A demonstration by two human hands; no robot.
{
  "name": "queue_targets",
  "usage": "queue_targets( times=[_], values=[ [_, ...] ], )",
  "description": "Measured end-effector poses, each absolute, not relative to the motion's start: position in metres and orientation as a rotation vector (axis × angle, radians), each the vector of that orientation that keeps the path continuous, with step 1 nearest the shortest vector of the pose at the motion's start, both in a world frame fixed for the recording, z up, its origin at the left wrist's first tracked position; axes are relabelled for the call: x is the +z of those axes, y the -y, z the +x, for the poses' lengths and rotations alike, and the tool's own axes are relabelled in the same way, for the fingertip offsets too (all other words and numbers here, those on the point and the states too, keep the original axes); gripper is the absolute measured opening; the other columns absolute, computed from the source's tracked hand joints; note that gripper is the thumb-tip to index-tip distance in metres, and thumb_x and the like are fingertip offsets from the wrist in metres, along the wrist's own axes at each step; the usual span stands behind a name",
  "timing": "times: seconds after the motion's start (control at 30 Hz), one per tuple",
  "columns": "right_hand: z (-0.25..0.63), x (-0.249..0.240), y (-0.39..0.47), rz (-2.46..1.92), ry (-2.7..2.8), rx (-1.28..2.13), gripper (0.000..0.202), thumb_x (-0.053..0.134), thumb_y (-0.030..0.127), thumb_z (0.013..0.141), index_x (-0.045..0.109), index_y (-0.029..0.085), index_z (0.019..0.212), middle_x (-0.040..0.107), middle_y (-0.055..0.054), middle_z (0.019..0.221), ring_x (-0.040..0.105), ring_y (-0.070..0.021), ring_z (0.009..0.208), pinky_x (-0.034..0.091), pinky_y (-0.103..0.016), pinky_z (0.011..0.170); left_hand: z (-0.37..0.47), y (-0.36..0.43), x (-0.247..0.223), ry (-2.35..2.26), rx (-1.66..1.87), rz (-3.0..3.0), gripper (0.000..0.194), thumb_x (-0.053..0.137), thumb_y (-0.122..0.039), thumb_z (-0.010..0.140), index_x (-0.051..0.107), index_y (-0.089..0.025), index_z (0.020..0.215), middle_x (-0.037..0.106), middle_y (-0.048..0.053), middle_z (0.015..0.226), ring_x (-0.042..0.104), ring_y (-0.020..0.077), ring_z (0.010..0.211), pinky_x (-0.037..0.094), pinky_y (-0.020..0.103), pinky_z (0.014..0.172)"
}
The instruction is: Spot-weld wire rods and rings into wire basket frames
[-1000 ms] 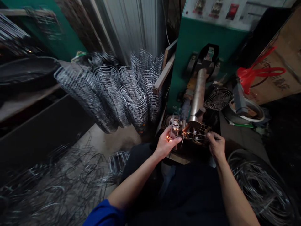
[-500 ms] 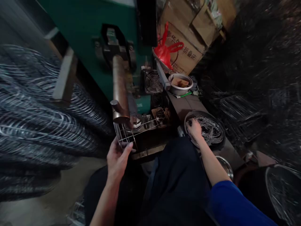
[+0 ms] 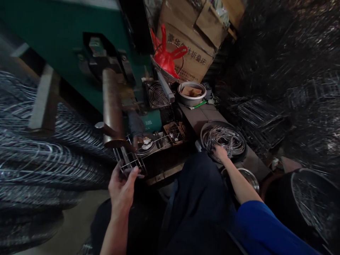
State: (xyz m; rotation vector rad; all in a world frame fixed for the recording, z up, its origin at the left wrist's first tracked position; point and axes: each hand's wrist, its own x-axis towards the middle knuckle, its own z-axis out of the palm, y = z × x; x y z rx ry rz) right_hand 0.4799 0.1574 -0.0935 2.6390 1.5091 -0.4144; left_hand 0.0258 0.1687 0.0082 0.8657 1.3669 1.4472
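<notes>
My left hand (image 3: pixel 122 184) is closed around the near end of a small wire rack (image 3: pixel 130 159), thumb on the near side. The rack's thin rods reach under the thick copper-coloured cylinder (image 3: pixel 113 106) of the green machine and out to the right. To the right, a round dark basin (image 3: pixel 243 156) holds a tangle of thin metal wire pieces (image 3: pixel 225 140). At its near-left side my right hand (image 3: pixel 220 153) reaches down with fingers curled at the wires. Its fingertips are in shadow, so what they pinch cannot be made out.
Wire hoops (image 3: pixel 53 152) hang in dense rows at left. Beyond the rack are a fan grille (image 3: pixel 158 95) and a small box of bits (image 3: pixel 174 134). A white bowl (image 3: pixel 191 101), red bag (image 3: pixel 168 60) and cardboard box (image 3: pixel 183 35) stand farther back. Wire racks (image 3: pixel 260 113) pile up at right.
The view has swung, so most things sit farther left. My right hand has shifted nearer to me within the basin. My left hand still holds the rack under the cylinder.
</notes>
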Motion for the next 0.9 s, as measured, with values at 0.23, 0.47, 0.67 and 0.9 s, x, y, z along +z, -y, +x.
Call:
queue_targets(
  times=[0.23, 0.47, 0.67, 0.9],
  values=[
    [0.506, -0.060, -0.157, 2.769, -1.502, -0.224, 0.046, 0.033, 0.041, 0.104, 0.055, 0.019, 0.138, 0.068, -0.016, 0.118, 0.064, -0.0281, 0.108, 0.047, -0.033, 0.086, 0.023, -0.178, 0.009, -1.245, 1.399, 0.881, 0.073, 0.086, -0.032, 0.064, 0.057, -0.018, 0.129, 0.064, -0.004, 0.069, 0.059, 0.0121, 0.053, 0.053, 0.023, 0.047],
    [0.512, -0.069, -0.184, 2.690, -1.551, -0.348, 0.040, 0.046, 0.044, 0.101, 0.064, 0.018, 0.125, 0.066, -0.015, 0.122, 0.062, -0.0238, 0.113, 0.046, -0.028, 0.090, 0.024, -0.177, 0.009, -1.260, 1.414, 0.874, 0.069, 0.087, -0.034, 0.063, 0.059, -0.019, 0.125, 0.061, -0.004, 0.071, 0.058, 0.0112, 0.055, 0.052, 0.022, 0.046],
    [0.504, -0.084, -0.199, 2.748, -1.454, -0.285, 0.031, 0.056, 0.023, 0.093, 0.064, 0.012, 0.121, 0.060, -0.021, 0.125, 0.060, -0.0271, 0.114, 0.047, -0.032, 0.091, 0.021, -0.176, 0.006, -1.270, 1.414, 0.857, 0.068, 0.088, -0.032, 0.062, 0.060, -0.019, 0.124, 0.060, -0.005, 0.070, 0.057, 0.0105, 0.056, 0.053, 0.021, 0.049],
    [0.506, -0.074, -0.183, 2.865, -1.519, -0.191, 0.028, 0.051, 0.027, 0.094, 0.067, 0.019, 0.116, 0.063, -0.015, 0.120, 0.059, -0.0272, 0.115, 0.046, -0.033, 0.092, 0.022, -0.177, 0.010, -1.254, 1.401, 0.845, 0.068, 0.087, -0.030, 0.063, 0.059, -0.020, 0.124, 0.060, -0.006, 0.069, 0.056, 0.0098, 0.052, 0.051, 0.021, 0.045]
  ],
)
